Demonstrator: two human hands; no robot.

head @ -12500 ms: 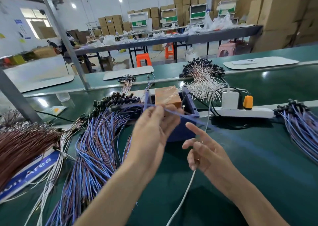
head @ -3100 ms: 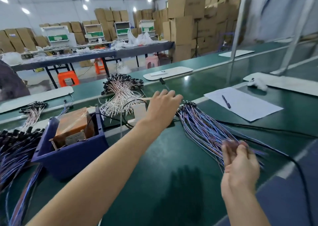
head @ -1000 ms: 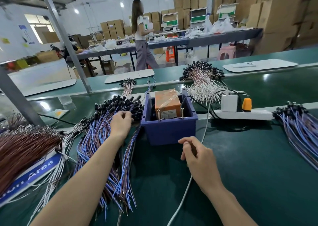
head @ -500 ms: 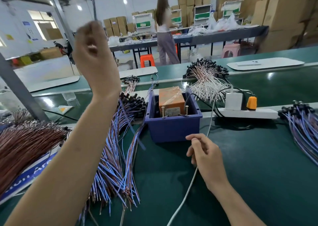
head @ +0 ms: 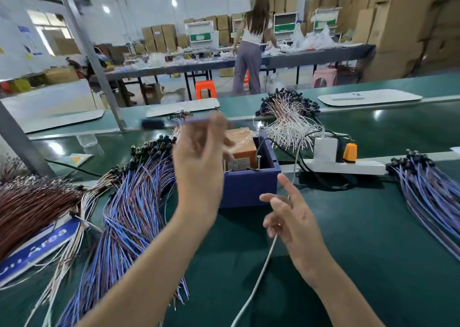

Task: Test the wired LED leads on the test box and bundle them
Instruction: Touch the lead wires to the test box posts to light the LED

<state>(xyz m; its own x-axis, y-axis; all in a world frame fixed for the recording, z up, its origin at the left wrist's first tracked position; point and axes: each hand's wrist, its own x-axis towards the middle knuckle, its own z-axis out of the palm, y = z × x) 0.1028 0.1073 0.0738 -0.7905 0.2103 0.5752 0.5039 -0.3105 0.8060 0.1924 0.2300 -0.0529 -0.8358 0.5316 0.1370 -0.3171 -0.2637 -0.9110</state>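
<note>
My left grip (head: 199, 162) is raised over the middle of the green bench (head: 373, 252). Its fingers are curled and pinch one blue-and-brown wired LED lead (head: 196, 120), blurred, above the blue plastic test box (head: 249, 189) with two upright screws. My right grip (head: 291, 217) hovers nearer the bench's front edge, loose and empty, fingers spread. I judge this the testing step; next, the lead's bare ends must touch those screws.

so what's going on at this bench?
A person is testing wired LED leads at a green bench. The left hand is raised in front of the blue test box, pinching one blurred lead. The right hand hovers open, fingers spread, nearer than the box. A large pile of leads lies left of the box; a second pile lies right, by the power strip.
</note>
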